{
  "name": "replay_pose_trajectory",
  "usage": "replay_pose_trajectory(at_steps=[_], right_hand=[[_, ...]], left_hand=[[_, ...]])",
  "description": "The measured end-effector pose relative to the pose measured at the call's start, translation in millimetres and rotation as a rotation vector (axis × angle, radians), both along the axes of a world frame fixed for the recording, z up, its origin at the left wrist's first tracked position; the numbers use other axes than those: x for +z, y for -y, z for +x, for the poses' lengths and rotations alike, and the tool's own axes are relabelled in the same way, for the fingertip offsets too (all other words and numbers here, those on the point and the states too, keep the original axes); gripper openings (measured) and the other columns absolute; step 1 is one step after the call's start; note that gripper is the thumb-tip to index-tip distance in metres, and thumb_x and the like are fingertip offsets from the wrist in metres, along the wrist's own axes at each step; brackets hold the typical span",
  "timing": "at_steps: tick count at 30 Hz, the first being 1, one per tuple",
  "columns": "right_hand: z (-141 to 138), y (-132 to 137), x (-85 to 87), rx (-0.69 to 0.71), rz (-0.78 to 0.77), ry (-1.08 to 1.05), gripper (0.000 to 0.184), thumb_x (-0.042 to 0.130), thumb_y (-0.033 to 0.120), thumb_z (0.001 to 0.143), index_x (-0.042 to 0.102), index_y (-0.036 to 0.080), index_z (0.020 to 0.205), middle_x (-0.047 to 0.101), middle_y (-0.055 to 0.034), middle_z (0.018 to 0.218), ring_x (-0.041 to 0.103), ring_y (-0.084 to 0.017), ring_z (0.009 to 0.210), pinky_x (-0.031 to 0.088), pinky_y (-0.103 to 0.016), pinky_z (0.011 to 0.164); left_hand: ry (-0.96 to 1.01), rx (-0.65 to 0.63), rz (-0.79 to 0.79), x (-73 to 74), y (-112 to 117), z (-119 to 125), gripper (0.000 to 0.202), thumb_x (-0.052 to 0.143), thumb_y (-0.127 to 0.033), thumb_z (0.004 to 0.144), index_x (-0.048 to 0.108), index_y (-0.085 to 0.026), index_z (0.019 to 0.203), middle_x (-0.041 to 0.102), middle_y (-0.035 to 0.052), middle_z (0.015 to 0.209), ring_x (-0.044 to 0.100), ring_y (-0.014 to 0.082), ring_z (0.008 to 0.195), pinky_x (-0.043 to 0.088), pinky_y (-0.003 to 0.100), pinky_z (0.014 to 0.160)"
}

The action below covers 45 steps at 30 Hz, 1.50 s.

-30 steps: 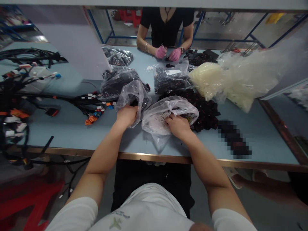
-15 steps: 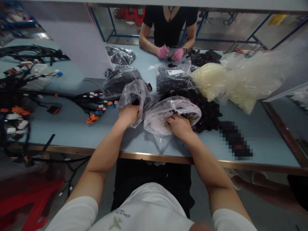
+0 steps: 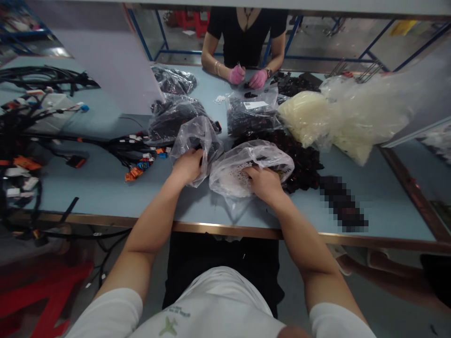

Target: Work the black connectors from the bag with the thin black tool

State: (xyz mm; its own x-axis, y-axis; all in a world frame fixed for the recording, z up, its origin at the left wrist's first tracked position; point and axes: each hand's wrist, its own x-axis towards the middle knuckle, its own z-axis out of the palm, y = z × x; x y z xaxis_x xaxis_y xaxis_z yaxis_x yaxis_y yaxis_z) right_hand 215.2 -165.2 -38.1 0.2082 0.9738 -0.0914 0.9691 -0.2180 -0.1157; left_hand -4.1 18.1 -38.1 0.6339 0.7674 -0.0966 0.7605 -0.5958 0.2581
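Left hand (image 3: 188,166) is down in a clear plastic bag (image 3: 199,138), right hand (image 3: 264,184) in the next bag (image 3: 230,178) just beside it, fingers hidden, so can't tell if they're pinching anything.

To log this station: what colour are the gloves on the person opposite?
Pink gloves, clearest in the head view.

Blue steel frames (image 3: 179,52), a red plastic stool (image 3: 52,287), grey floor (image 3: 317,37)
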Motion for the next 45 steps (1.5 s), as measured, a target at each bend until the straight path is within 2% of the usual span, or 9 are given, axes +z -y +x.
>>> replay_pose_trajectory(at_steps=[6,9,12,16,21,28,32,37,45], right_hand=[[2.8,2.1,-5.5,-0.027,0.120,-0.021,0.042,0.052,0.017,0.097,0.076,0.025,0.130,0.084,-0.0110,0.110,0.072,-0.029,0.104,0.050,-0.033,0.082],[3.1,2.4,-5.7,0.005,0.192,-0.058,0.040,0.054,0.015,0.095,0.077,0.023,0.127,0.083,-0.0115,0.114,0.071,-0.028,0.106,0.049,-0.032,0.086],[2.7,1.4,-4.9,-0.006,0.143,-0.077,0.042,0.054,0.016,0.096,0.076,0.024,0.131,0.083,-0.0109,0.116,0.071,-0.028,0.106,0.049,-0.033,0.086],[3.0,-0.1,-3.5,-0.014,0.083,-0.056,0.045,0.051,0.016,0.098,0.076,0.026,0.133,0.085,-0.0107,0.109,0.074,-0.029,0.100,0.049,-0.034,0.083],[5.1,1.5,-6.8,0.033,0.213,-0.121,0.041,0.053,0.017,0.096,0.078,0.023,0.127,0.085,-0.0102,0.099,0.075,-0.027,0.094,0.051,-0.034,0.085],[3.8,5.8,-15.9,0.041,0.618,-0.601,0.022,0.060,0.029,0.098,0.080,0.024,0.106,0.084,-0.0061,0.099,0.075,-0.021,0.088,0.059,-0.034,0.084],[-0.8,9.1,-12.3,0.014,0.724,-0.798,0.014,0.070,0.033,0.097,0.080,0.024,0.099,0.083,-0.0040,0.095,0.075,-0.020,0.088,0.059,-0.034,0.082],[-4.5,10.3,-5.8,0.116,0.781,-0.780,0.012,0.074,0.034,0.099,0.082,0.025,0.098,0.084,-0.0032,0.094,0.077,-0.020,0.088,0.060,-0.036,0.087],[-3.6,8.9,-12.5,0.221,0.775,-0.634,0.014,0.071,0.038,0.103,0.084,0.031,0.105,0.084,-0.0029,0.096,0.077,-0.021,0.090,0.061,-0.038,0.092]], left_hand=[[0.612,0.192,0.439,0.5,-2.6,-12.1,0.042,0.071,-0.021,0.086,0.068,-0.019,0.128,0.067,0.0175,0.126,0.068,0.0331,0.121,0.059,0.045,0.103],[0.889,0.183,0.541,6.1,11.0,-14.6,0.041,0.074,-0.029,0.090,0.065,-0.024,0.130,0.065,0.0149,0.128,0.067,0.0298,0.120,0.064,0.041,0.091],[1.033,0.032,0.345,8.0,34.1,-6.8,0.042,0.076,-0.042,0.094,0.063,-0.026,0.130,0.063,0.0121,0.132,0.073,0.0212,0.096,0.064,0.035,0.076],[1.185,-0.215,-0.055,2.4,59.0,10.5,0.040,0.075,-0.053,0.097,0.060,-0.028,0.125,0.068,0.0097,0.131,0.077,0.0163,0.083,0.067,0.033,0.074],[1.176,-0.242,-0.342,-9.4,67.4,19.3,0.050,0.081,-0.058,0.092,0.059,-0.026,0.124,0.076,0.0074,0.118,0.080,0.0157,0.083,0.067,0.028,0.073],[1.072,-0.266,-0.374,-14.7,68.6,20.3,0.036,0.081,-0.048,0.094,0.074,-0.023,0.119,0.080,0.0091,0.112,0.082,0.0208,0.096,0.068,0.032,0.083],[0.990,-0.298,-0.356,-15.6,70.1,21.7,0.047,0.081,-0.048,0.094,0.070,-0.024,0.134,0.082,0.0091,0.115,0.082,0.0220,0.101,0.067,0.034,0.087],[0.885,-0.261,-0.375,-20.9,75.0,22.9,0.044,0.083,-0.036,0.094,0.061,-0.023,0.130,0.084,0.0070,0.113,0.084,0.0229,0.102,0.067,0.034,0.090],[0.639,-0.232,-0.252,-11.6,81.1,23.4,0.044,0.082,-0.023,0.092,0.062,-0.025,0.131,0.084,0.0034,0.118,0.082,0.0215,0.111,0.064,0.029,0.096]])
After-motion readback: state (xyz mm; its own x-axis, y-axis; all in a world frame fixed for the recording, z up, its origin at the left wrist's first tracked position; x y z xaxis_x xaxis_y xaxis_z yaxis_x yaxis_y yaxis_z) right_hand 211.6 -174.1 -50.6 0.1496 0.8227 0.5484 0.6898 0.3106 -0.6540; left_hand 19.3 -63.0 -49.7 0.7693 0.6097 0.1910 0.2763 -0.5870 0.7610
